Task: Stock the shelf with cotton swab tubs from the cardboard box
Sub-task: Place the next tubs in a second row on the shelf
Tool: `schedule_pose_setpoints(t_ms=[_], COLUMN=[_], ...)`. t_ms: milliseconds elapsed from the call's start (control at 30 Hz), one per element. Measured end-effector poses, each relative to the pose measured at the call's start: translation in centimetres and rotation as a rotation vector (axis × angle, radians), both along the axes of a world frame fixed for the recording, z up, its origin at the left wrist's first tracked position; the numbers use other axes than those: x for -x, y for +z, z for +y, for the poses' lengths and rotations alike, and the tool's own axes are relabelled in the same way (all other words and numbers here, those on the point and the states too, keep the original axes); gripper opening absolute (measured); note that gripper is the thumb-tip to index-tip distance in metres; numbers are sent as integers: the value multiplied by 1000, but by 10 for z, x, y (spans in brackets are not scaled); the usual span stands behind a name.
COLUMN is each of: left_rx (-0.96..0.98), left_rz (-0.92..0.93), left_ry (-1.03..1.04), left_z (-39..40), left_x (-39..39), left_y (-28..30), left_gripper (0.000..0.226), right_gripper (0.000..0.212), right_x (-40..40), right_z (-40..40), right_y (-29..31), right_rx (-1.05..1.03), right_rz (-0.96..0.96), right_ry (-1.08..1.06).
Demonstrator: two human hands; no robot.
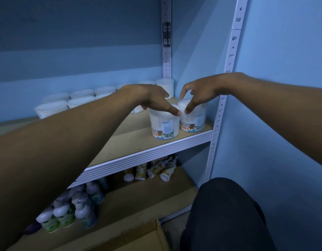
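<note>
Two cotton swab tubs stand side by side at the right front of the wooden shelf (138, 140). My left hand (153, 98) spans the lid of the left tub (164, 126) from above, with the thumb at its right rim and the fingers at its left. My right hand (198, 93) arches over the right tub (193, 120), its thumb tip against the tub's left side and its index finger raised. More tubs (80, 98) line the back of the shelf in rows. A corner of the cardboard box (147, 238) shows at the bottom.
White slotted uprights (220, 109) frame the shelf on the right, close to the blue wall. On the lower shelf stand small bottles (65, 212), and several tubes (153, 171) lie further back. My dark-trousered knee (225, 214) is at the lower right.
</note>
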State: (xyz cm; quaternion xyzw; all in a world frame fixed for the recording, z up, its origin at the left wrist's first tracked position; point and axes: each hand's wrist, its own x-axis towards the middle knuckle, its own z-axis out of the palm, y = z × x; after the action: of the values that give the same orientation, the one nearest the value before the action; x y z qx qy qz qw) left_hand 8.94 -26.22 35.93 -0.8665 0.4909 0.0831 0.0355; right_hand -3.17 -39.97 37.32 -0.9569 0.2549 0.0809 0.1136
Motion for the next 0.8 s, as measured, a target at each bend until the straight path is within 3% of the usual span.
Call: schedule_pose_setpoints(t_ms=[300,633,800], left_rx=[62,67,65], left_rz=[225,91,135], left_ry=[-14,76,34], left_z=[-1,0,0], left_x=[-4,5,6], left_y=[0,0,2], left_gripper=[68,90,102], right_gripper=[49,51,52], right_x=[-7,-5,-6], right_z=[-2,-5,-3], right_y=[-3,4,7], right_rx=[58,-96,-64], right_rz=[5,109,38], right_ry=[1,-1,-21])
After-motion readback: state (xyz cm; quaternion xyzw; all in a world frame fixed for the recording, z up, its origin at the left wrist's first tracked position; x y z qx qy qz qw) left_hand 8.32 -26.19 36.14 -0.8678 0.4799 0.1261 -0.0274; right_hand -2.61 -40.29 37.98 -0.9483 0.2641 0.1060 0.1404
